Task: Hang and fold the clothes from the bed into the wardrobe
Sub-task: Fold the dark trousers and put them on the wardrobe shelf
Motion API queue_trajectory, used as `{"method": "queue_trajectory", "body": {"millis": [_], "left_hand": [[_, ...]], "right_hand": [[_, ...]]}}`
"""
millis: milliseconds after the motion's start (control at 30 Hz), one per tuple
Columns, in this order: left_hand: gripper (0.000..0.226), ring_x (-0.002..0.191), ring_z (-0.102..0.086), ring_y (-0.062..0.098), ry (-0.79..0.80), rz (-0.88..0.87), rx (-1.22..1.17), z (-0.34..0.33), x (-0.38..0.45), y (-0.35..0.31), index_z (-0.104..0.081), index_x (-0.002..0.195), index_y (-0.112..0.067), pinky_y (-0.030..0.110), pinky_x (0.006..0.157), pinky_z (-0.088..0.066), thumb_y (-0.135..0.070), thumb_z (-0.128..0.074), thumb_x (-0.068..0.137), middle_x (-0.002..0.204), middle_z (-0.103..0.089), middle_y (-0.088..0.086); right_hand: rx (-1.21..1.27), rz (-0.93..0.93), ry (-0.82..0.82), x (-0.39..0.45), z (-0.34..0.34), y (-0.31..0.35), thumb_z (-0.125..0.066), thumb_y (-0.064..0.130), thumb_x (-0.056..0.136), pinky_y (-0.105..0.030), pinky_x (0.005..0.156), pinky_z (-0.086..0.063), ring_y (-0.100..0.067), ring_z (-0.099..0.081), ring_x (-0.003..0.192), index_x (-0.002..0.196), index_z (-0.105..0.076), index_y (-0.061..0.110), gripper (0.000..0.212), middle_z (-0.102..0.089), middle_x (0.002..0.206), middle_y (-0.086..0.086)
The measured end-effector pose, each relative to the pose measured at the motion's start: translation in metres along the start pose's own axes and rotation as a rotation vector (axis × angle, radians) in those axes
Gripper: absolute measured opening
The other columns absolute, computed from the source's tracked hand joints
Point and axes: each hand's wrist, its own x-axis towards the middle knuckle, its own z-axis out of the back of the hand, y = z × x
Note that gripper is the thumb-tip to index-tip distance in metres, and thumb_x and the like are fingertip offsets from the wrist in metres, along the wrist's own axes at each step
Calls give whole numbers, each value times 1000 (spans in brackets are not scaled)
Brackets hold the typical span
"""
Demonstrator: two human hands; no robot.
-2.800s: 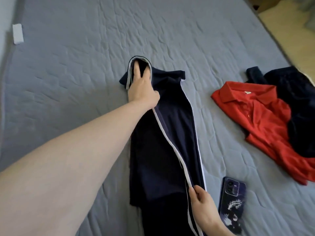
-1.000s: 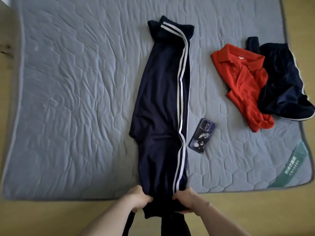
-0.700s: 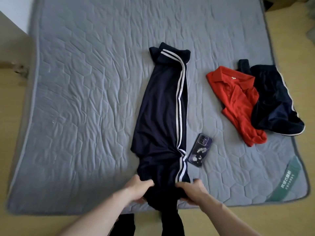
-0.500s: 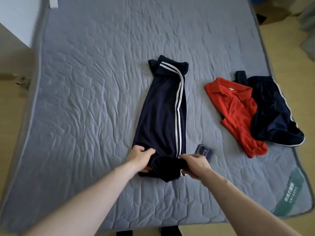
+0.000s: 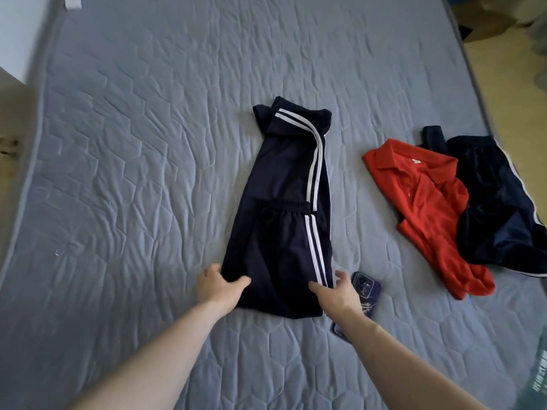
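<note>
Head view: bed (image 5: 118,173), trousers (image 5: 284,208) mid-bed toward near edge, waistband end folded over legs. Left hand (image 5: 217,287) thumb on near-left fold corner, fingers relaxed. Right hand (image 5: 337,294) spread at striped edge. Advice: align stripes, flatten before next fold.

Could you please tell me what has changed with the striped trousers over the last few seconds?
The navy trousers were folded: their near end, which hung off the mattress, now lies over the middle. The left hand and right hand have released their grip. Red shirt and phone stayed put.
</note>
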Motion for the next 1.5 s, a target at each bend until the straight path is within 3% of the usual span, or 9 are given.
{"method": "queue_trajectory", "body": {"millis": [133, 300, 500, 667, 867, 1000, 1067, 1233, 1500], "left_hand": [[66, 96, -64, 7, 145, 41, -136, -13, 14, 23, -55, 108, -32, 24, 76, -49, -60, -88, 58, 99, -62, -23], [89, 105, -62, 17, 133, 81, -205, -22, 34, 21, -50, 122, -28, 32, 89, -49, -67, -89, 53, 111, -62, -11], [26, 96, -70, 17, 194, 30, -146, -23, 26, 14, -74, 101, -29, 25, 70, -48, -44, -81, 81, 93, -73, -13], [33, 97, -67, 25, 255, 66, 144, -5, -18, 26, -68, 103, -17, 31, 84, -52, -41, -78, 82, 108, -71, 4], [70, 116, -63, 21, 591, 179, 518, 24, -85, 74, -55, 138, -11, 31, 104, -51, -43, -79, 80, 133, -63, 6], [64, 108, -70, 24, 782, 198, 692, 51, -118, 73, -59, 134, -13, 38, 95, -59, -47, -76, 83, 126, -66, 6], [59, 104, -72, 25, 792, 180, 634, 65, -127, 59, -62, 129, -13, 38, 89, -62, -47, -76, 82, 123, -69, 8], [24, 54, -67, 14, 656, 175, 294, 96, -121, 1, -67, 93, -16, 24, 51, -53, -40, -67, 89, 72, -74, 1], [35, 64, -68, 12, 536, 181, -242, 108, -82, -96, -69, 94, -19, 25, 60, -54, -43, -45, 101, 78, -78, 0]], "right_hand": [[40, -60, 13, 23, -14, -25, -80, 43, 80, -33, 105, -43, -27, -59, 126, 154, -34, 15, 92, -64, 136, -4], [147, -57, 28, 52, -23, -42, -87, 42, 73, -40, 98, -56, -21, -70, 102, 133, -55, 14, 73, -72, 112, 0], [245, -121, 145, 50, -13, -49, -86, 34, 71, -43, 85, -63, -24, -77, 86, 108, -74, 17, 43, -80, 89, -2], [161, -166, 178, -1, -3, -65, -85, 22, 76, -22, 54, -56, -14, -76, 68, 95, -74, 15, 22, -79, 76, 0], [-142, -342, 432, -88, 12, -102, -82, 30, 66, -22, 53, -55, -16, -73, 68, 100, -74, 10, 40, -78, 82, -4], [-303, -375, 577, -125, 32, -100, -76, 40, 70, -23, 58, -48, -18, -65, 64, 104, -69, 12, 44, -72, 80, -3], [-307, -360, 576, -133, 44, -91, -73, 36, 79, -21, 53, -41, -17, -59, 53, 101, -65, 10, 34, -66, 66, -3], [-38, -316, 408, -123, 74, -41, -74, 29, 88, -29, 55, -56, -23, -63, 68, 99, -65, 10, 24, -64, 84, -11], [507, -210, 211, -69, 105, 65, -63, 30, 94, -26, 50, -55, -23, -67, 60, 99, -64, 11, 19, -66, 84, -14]]}}
